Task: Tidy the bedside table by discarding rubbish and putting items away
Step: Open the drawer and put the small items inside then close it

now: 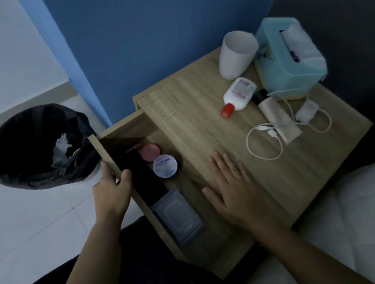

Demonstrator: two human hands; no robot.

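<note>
left hand (113, 191) fingers curl round the drawer front (102, 148), right hand (234, 191) lies flat-fingered lower centre; yanking could drop the drawer.

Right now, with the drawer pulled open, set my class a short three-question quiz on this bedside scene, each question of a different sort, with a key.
1. True or false: the right hand lies flat on the tabletop.
2. What does the left hand grip? A) the white cup B) the front of the drawer C) the bin
3. Fill in: the bottle lying on the tabletop has a ___ cap.

Key: 1 true; 2 B; 3 red.
</note>
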